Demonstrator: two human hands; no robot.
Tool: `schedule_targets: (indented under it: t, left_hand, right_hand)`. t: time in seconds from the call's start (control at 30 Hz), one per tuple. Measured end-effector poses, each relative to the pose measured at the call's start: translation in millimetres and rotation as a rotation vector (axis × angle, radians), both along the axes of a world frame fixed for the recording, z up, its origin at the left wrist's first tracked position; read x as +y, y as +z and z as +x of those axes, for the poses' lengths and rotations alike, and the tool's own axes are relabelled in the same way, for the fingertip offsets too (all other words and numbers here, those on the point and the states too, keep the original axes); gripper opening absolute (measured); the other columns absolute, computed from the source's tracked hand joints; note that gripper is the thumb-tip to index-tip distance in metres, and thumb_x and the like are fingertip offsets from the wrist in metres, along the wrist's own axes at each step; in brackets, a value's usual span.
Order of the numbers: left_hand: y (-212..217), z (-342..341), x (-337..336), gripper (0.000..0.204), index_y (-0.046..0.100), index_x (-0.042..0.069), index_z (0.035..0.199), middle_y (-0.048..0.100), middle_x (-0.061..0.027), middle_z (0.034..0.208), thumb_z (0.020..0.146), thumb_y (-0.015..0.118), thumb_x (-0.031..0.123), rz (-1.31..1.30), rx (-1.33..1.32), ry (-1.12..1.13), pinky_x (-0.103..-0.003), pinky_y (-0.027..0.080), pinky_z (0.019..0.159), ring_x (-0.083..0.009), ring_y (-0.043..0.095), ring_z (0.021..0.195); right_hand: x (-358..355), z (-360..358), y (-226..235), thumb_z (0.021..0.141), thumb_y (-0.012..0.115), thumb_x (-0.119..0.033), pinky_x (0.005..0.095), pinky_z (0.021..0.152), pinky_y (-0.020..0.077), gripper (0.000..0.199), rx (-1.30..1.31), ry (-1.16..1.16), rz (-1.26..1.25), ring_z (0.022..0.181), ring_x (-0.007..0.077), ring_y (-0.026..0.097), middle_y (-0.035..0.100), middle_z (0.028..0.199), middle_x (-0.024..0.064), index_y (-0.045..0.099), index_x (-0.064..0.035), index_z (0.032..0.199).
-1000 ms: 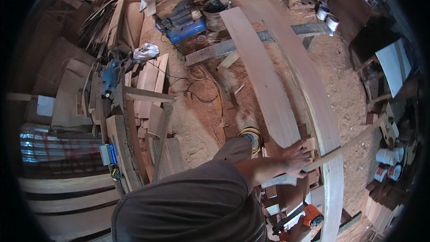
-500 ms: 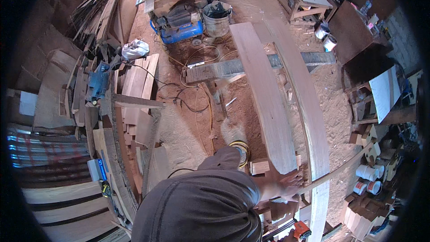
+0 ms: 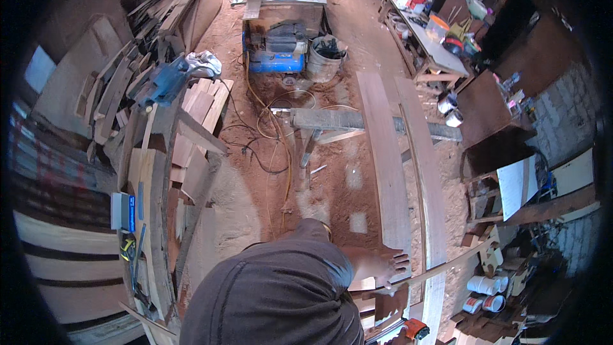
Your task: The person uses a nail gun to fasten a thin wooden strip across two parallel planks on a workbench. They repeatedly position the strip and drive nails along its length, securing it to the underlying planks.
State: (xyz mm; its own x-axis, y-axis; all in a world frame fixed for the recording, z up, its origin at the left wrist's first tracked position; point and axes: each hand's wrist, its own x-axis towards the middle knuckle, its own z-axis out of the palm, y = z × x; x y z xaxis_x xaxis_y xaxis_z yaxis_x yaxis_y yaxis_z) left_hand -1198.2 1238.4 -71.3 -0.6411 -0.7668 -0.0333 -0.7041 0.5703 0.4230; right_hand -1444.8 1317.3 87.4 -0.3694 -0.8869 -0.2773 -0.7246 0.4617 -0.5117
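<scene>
My left hand [image 3: 386,264] lies with fingers spread at the near end of a long pale board [image 3: 386,172]. Just under its palm side, a thin wooden strip [image 3: 440,269] crosses this board and a second long board [image 3: 421,166] beside it. At the bottom edge my right hand [image 3: 401,340] shows only in part, closed at an orange-and-black tool [image 3: 416,328] whose exact kind I cannot make out. Short wood pieces lie beneath the strip, near my left hand. My dark sleeve and shoulder cover much of the lower middle.
A rough beam [image 3: 332,119] supports the boards' far part. Beyond it stand a blue air compressor [image 3: 276,62] and a bucket [image 3: 325,61], with hoses and cords on the dusty floor. Stacked timber [image 3: 147,211] fills the left; white buckets [image 3: 484,285] lie at right.
The whole view has tilted and shifted, so the far workshop shows more. My left hand stays spread at the boards, and the orange-and-black tool remains near the bottom edge.
</scene>
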Motion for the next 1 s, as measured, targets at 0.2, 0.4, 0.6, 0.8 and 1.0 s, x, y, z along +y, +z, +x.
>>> schedule_targets:
  t: [0.2,0.4,0.6,0.8,1.0]
  left_hand:
    - [38,-13,20,0.108,0.034,0.011,0.178,0.017,-0.0116,0.19,0.1,0.052,0.083,0.154,-0.179,0.065,-0.068,0.001,0.14,-0.0352,0.006,0.176]
    - [65,1,51,0.1,0.046,0.016,0.173,0.032,-0.0094,0.185,0.098,0.057,0.081,0.116,-0.287,0.146,-0.074,0.006,0.136,-0.0342,0.023,0.171]
    - [77,-4,57,0.064,0.072,0.02,0.145,0.062,-0.0028,0.161,0.102,0.06,0.067,-0.004,-0.346,0.2,-0.074,0.025,0.127,-0.0315,0.045,0.158]
    - [78,-10,18,0.051,0.077,0.018,0.135,0.074,-0.0082,0.141,0.104,0.061,0.056,0.079,-0.195,0.166,-0.063,0.047,0.112,-0.0333,0.065,0.135]
    - [148,-10,-2,0.055,0.071,0.014,0.147,0.064,-0.0171,0.156,0.109,0.058,0.052,0.229,0.007,0.366,-0.059,0.047,0.12,-0.0372,0.06,0.144]
  right_hand:
    - [30,-16,-9,0.106,0.076,-0.035,0.0466,0.06,0.0537,0.041,0.003,0.007,-0.035,0.068,0.0254,0.071,0.074,0.078,0.0108,0.077,0.0059,0.101]
    - [62,-26,-21,0.106,0.076,-0.036,0.0465,0.059,0.0533,0.042,-0.015,-0.012,-0.034,0.066,0.025,0.071,0.073,0.076,0.0104,0.077,0.0055,0.099]
    - [102,-47,-33,0.107,0.076,-0.037,0.0464,0.058,0.0529,0.043,-0.033,-0.11,-0.026,0.065,0.0246,0.07,0.072,0.074,0.01,0.077,0.0051,0.098]
    - [136,-68,-41,0.107,0.076,-0.038,0.0463,0.056,0.0524,0.044,-0.047,-0.212,-0.014,0.063,0.0241,0.07,0.072,0.072,0.0095,0.077,0.0047,0.097]
    - [170,-98,-63,0.109,0.073,-0.044,0.041,0.049,0.0474,0.049,-0.144,-0.268,-0.114,0.054,0.0169,0.064,0.065,0.061,0.0039,0.074,-0.0012,0.085]
